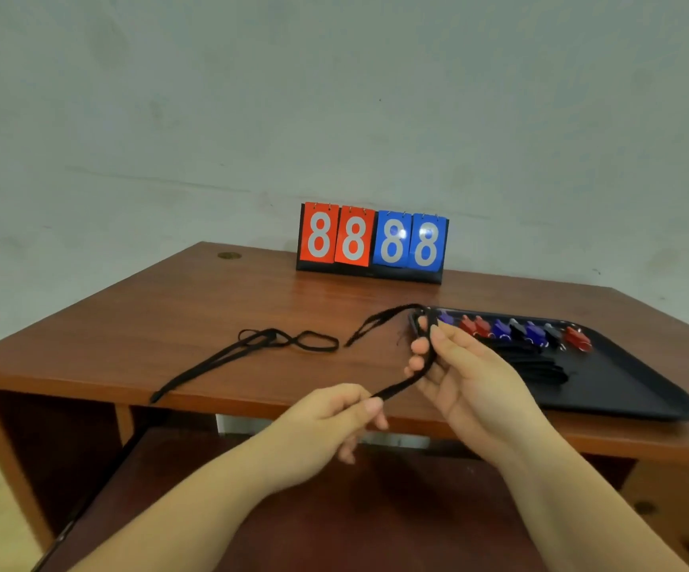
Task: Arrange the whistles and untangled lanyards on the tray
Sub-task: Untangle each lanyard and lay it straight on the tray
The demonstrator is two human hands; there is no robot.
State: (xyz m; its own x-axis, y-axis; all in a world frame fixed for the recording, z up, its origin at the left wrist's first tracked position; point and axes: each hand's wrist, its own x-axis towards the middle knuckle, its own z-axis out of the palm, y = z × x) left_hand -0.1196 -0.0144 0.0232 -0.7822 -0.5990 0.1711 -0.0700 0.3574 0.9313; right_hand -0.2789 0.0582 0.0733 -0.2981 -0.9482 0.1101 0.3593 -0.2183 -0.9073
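Two cords: both are thin black woven lanyards, limp and light; each will sag, twist and snag on itself, so a judgement is to hold it at two spread points and lay it down straight.
Loose black lanyard (252, 344): lies looped on the brown wooden desk (169, 307), its tail hanging over the front edge; nothing touches it.
Left hand (334, 419): thumb and forefinger pinch one end of the held black lanyard (400, 386), the other fingers curled under.
Red and blue flip scoreboard (372, 241): stands at the back of the desk, showing four eights.
Right hand (454, 365): fingers curled around the same cord higher up, so the strand runs taut-ish between both hands; its far end trails onto the desk by the tray corner.
Black plastic tray (623, 390): sits at the right of the desk.
Row of red, blue and black plastic whistles (516, 330): lined along the tray's far side.
Folded black lanyards (532, 365): stacked on the tray just in front of the whistles.
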